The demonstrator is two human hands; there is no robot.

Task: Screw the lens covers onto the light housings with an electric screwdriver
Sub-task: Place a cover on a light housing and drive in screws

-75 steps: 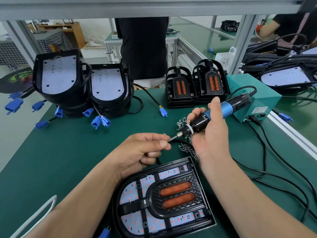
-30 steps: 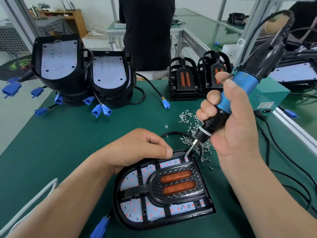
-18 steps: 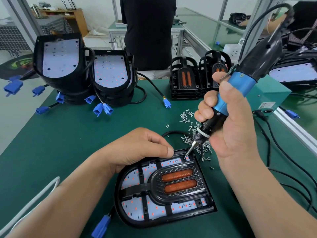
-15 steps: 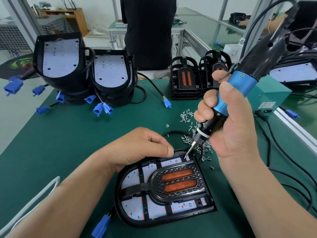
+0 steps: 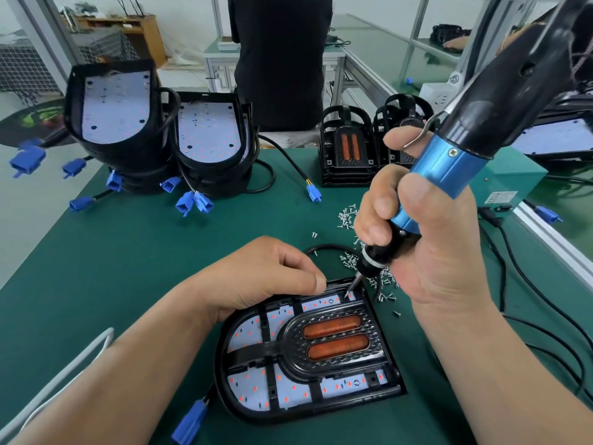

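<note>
Your right hand (image 5: 430, 252) has its fingers clamped on the electric screwdriver (image 5: 449, 165), left hand (image 5: 266, 277) fingers curled together at the light housing (image 5: 222, 380) rim mid-frame, so that tilted bit (image 5: 352, 285) could skid and gouge the lens cover (image 5: 288, 345).

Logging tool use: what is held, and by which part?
Right hand grips the electric screwdriver around its lower barrel. Left hand rests curled on the light housing; any pinch cannot be told.
</note>
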